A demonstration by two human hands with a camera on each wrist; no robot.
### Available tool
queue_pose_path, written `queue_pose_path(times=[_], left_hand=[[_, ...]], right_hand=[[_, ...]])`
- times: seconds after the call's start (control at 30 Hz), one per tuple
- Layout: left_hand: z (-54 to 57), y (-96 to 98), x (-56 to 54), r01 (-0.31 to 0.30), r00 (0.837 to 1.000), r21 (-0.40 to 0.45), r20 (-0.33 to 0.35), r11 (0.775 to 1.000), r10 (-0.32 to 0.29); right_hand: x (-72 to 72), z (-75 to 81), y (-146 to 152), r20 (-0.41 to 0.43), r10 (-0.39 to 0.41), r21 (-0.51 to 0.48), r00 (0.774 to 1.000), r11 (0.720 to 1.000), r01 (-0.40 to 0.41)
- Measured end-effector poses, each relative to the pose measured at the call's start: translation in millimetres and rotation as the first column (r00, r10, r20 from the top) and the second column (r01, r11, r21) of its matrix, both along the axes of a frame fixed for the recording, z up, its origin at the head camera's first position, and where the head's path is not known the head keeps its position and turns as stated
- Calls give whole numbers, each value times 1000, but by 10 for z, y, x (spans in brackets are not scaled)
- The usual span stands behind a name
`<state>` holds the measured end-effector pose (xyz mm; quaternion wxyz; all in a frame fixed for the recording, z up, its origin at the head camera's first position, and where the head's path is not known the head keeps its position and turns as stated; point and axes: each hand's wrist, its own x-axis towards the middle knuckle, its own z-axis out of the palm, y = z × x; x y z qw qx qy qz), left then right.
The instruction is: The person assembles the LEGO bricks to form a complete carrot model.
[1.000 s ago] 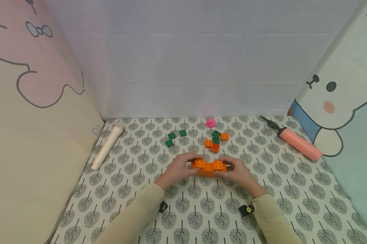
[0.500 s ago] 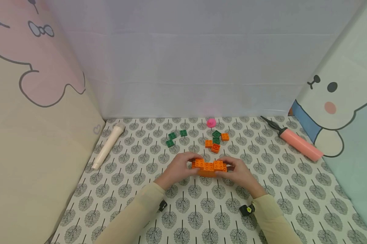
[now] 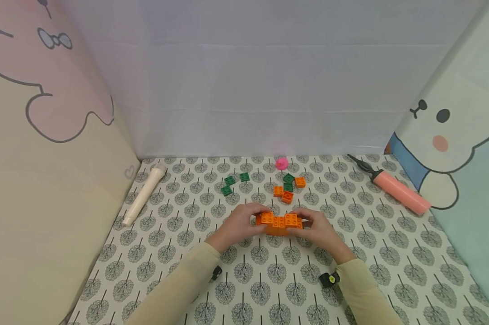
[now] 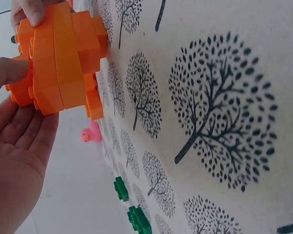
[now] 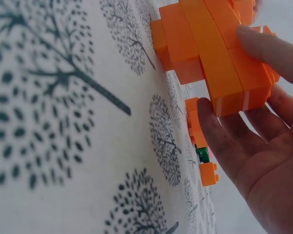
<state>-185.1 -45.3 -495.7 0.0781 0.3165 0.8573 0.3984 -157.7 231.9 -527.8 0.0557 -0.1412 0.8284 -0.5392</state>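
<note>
An orange stack of toy building bricks [image 3: 277, 230] stands on the patterned cloth between the two hands. Its wide upper layers overhang a narrower base, and two raised square bricks sit on top, one near each end. My left hand [image 3: 241, 223] grips the left end; in the left wrist view its thumb [image 4: 9, 71] presses a raised brick while the fingers lie behind. At the other end my right hand [image 3: 319, 231] holds the stack, its thumb [image 5: 268, 46] against the near side in the right wrist view. The fingers behind are partly hidden in the head view.
Behind the stack lie loose orange bricks [image 3: 286, 197] and green bricks [image 3: 288, 187]. More green bricks [image 3: 226, 190] are further left. A pink rubber duck [image 3: 281, 163] sits near the back wall. A pink hand pump [image 3: 398, 192] lies at right, a pale tube-shaped object [image 3: 144, 195] at left.
The raised brick under my left hand has shifted very slightly, left and then back right. Both hands keep their places on the stack, and the loose bricks have not moved.
</note>
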Motion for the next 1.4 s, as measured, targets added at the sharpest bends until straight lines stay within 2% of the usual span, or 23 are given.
queue_pose_path(times=[0.27,0.57,0.73,1.1,1.4], left_hand=[[15,-6,4,-16,1000,3,21,1000,16],[36,2,1,-24,1000,13,2,1000,23],[52,6,-2,-21,1000,-16,0,1000,21],[31,-3,-31,-33,996,-33,76,999,36],[-8,-26,-51,-31,996,-13,85,999,32]], right_hand=[[5,0,-9,-1,2,1,1000,1000,-2],[5,-9,-12,-13,10,-2,1000,1000,-10],[7,-6,-8,-11,6,8,1000,1000,-6],[16,13,-10,-19,9,19,1000,1000,-8],[0,18,-16,-11,18,26,1000,1000,-17]])
